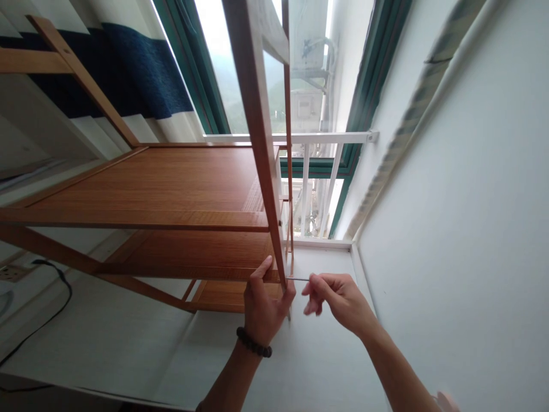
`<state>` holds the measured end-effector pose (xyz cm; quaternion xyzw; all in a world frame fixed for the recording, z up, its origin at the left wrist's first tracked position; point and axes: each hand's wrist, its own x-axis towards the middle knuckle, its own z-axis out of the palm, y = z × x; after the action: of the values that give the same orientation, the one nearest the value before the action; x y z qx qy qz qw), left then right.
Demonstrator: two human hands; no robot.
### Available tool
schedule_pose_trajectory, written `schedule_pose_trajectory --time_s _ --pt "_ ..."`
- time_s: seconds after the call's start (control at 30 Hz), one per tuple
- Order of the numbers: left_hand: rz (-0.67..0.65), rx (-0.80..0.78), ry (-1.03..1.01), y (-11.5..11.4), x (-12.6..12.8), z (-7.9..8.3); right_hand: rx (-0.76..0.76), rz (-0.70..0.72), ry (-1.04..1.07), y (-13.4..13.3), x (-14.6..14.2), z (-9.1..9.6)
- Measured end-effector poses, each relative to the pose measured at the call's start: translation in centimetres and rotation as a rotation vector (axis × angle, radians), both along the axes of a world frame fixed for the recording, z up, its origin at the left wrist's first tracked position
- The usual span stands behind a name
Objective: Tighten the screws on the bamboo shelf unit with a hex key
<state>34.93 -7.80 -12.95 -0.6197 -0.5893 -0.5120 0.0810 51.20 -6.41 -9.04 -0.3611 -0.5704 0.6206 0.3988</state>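
A wooden shelf rack (163, 183) with several bamboo shelves stands on the pale floor by a window. My left hand (263, 309), with a dark bead bracelet on its wrist, is wrapped round the rack's front upright post (261, 143) near its lower shelf. My right hand (332, 300) is pinched on a thin metal hex key (299, 279) whose tip meets the post beside my left fingers. The key's far end is hidden by the post.
A white wall (463, 229) rises close on the right. A window (309, 86) with green frame and white railing (317, 189) lies behind the rack. A black cable (51, 309) and a wall socket (11, 273) are at the left.
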Motion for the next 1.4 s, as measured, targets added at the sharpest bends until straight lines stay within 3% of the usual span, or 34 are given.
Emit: schedule_pose_trajectory --time_s 0.1,0.17,0.27,0.43,0.57,0.67,0.77,0.83,1.0,1.13,1.2,1.3,1.4 --pt "0.016 -0.003 -0.002 0.0 0.1 0.2 -0.294 0.115 0.206 -0.3 -0.5 0.5" --pt "0.015 -0.013 0.003 -0.1 0.0 0.2 -0.359 0.108 0.289 -0.4 -0.7 0.8" --pt "-0.002 -0.026 0.016 -0.1 -0.1 0.2 -0.28 0.094 0.324 -0.2 -0.3 0.8" --pt "-0.023 0.006 0.045 -0.2 -0.1 0.4 -0.118 0.187 0.348 0.1 0.9 -0.6" --pt "-0.007 -0.014 0.004 -0.1 0.1 0.3 -0.021 0.038 0.292 0.2 0.4 -1.3" --pt "-0.002 -0.022 0.001 0.0 0.1 0.2 -0.097 -0.087 0.259 0.3 -0.9 -0.7" --pt "0.001 -0.016 0.0 0.0 0.1 0.2 -0.289 -0.062 0.334 0.6 -1.7 0.1" --pt "-0.001 -0.012 0.001 0.0 0.1 0.2 -0.306 -0.065 0.377 0.7 -1.7 0.0" --pt "-0.011 -0.037 -0.008 0.0 -0.1 0.0 -0.056 -0.086 0.29 0.7 0.1 -1.3" --pt "-0.016 -0.029 -0.008 -0.1 0.0 0.1 0.045 -0.152 0.149 0.1 0.4 -1.4" --pt "-0.014 -0.031 -0.006 -0.1 0.0 0.1 -0.029 -0.137 0.102 -0.2 -0.2 -0.9" --pt "-0.013 -0.03 -0.007 -0.1 -0.1 0.1 -0.258 -0.004 0.165 -0.6 -1.0 -0.1" --pt "-0.019 -0.021 -0.012 -0.1 -0.2 0.0 -0.239 -0.015 0.201 -0.4 -0.6 0.0"
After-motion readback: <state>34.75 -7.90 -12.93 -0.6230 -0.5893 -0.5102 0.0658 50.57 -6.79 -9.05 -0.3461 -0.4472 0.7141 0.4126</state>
